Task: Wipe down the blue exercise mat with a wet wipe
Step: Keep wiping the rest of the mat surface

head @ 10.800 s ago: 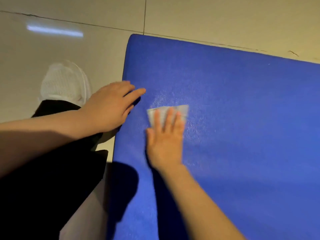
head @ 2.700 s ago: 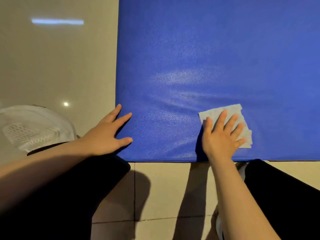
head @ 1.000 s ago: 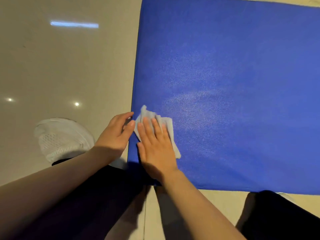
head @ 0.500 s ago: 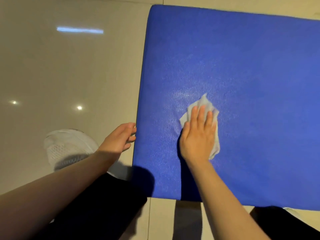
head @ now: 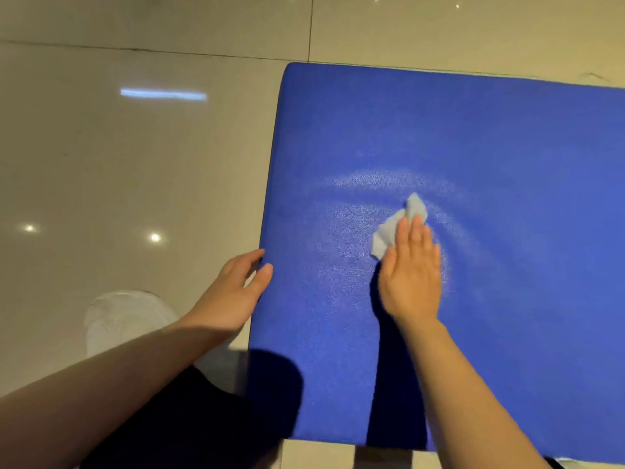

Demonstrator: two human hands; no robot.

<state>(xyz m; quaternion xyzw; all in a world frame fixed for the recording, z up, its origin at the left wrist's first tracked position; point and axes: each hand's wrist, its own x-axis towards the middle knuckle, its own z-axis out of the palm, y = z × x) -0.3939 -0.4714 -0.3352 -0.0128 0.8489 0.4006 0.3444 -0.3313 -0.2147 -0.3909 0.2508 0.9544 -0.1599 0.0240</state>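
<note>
Right hand (head: pixel 411 279) flat, fingers straight, pressing wet wipe (head: pixel 394 228) onto blue mat (head: pixel 507 198); left hand (head: pixel 233 292) relaxed, touching mat edge

Dim, warm indoor light: ceiling lamps glare as a streak and bright dots on the glossy beige tiled floor (head: pixel 101 157) at nine o'clock; dark arm shadows cross the matte blue foam exercise mat (head: pixel 490 147) toward six o'clock; overall slightly soft.

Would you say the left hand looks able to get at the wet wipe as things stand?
Probably yes: the left hand rests at the mat edge, with bare mat between it and the wipe, though the right hand covers most of it.
</note>
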